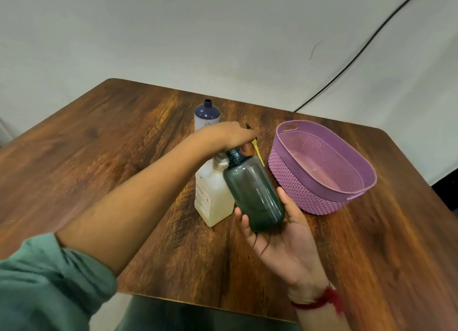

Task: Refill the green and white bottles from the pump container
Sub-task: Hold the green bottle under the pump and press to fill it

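Note:
My right hand [280,236] holds the dark green translucent bottle [252,191] from below, tilted, its open neck up against the pump container. The pump container [213,194] is a pale, square-sided jug standing mid-table. My left hand [225,134] lies on top of its pump head, which is mostly hidden under the palm. Farther back stands the white bottle [207,116] with a dark blue shoulder and an uncapped neck, upright and apart from both hands.
A purple woven-pattern plastic basket [322,179] sits to the right of the bottles. A thin yellow stick with a dark tip [256,149] lies between the basket and my left hand. A black cable [359,55] runs down the wall behind the wooden table [99,157].

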